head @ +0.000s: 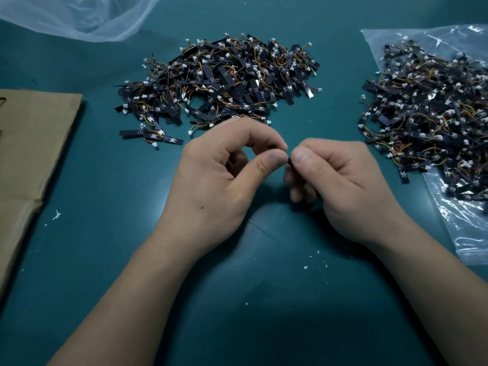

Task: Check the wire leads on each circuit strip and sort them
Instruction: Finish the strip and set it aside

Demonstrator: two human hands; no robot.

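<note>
**Trainee:** Fig. 1, head view. What is in hand?

**Operator:** From my remote station I read it so. The left hand (pixel 219 175) and the right hand (pixel 340 180) meet over the teal mat (pixel 264 299). Each pinches one end of a single circuit strip (pixel 289 161) between thumb and curled fingers. Only a dark sliver of it shows between the two thumb tips. Its wire leads are hidden, so I cannot tell their condition.

**Trainee:** What could go wrong from here?

**Operator:** Three things, in my judgement. The pinch covers the very leads to be checked, so a fault may pass unseen unless the grip shifts. Pulling the ends apart too hard could strain a solder joint. The two heaps also look alike, so a strip dropped between them could end up sorted to the wrong one.

**Trainee:** And the count?

**Operator:** Two hands, one strip held. There are two heaps of strips, both too tangled to count singly. The centre pile (pixel 219 80) lies bare on the mat beyond the hands, and the right pile (pixel 433 114) lies on one clear plastic bag (pixel 464 228). One cardboard sheet (pixel 31 154) sits at the left edge and one sheet of white film (pixel 79 19) at the far left corner. A scatter of white crumbs (pixel 306 267) lies near the forearms.
</note>
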